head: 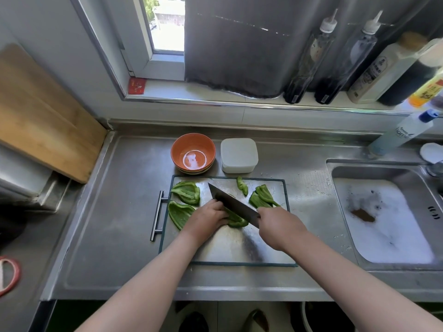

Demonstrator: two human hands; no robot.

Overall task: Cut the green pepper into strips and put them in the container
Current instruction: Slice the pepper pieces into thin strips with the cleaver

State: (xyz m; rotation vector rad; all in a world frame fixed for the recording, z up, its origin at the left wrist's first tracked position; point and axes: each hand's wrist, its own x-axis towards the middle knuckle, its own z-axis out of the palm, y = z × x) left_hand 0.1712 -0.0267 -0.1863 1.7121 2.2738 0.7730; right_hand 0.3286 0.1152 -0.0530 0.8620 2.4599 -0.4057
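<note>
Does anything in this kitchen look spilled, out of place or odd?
Nothing on the board looks spilled or askew. Only the sink stands out: white foam fills it, with a brown patch in the foam.

Just one head-worn wide-angle cam, looking forward and steeply down at the cutting board (227,243) — close over the counter (115,212).

Daylight came in through the window (165,22) and glared white off the steel cutting board (227,245) and the orange bowl (193,161). The right hand (278,226) threw a dark shadow across the board. Straight edges bowed near the corners, and the sill bottles (309,56) looked smeared.
</note>
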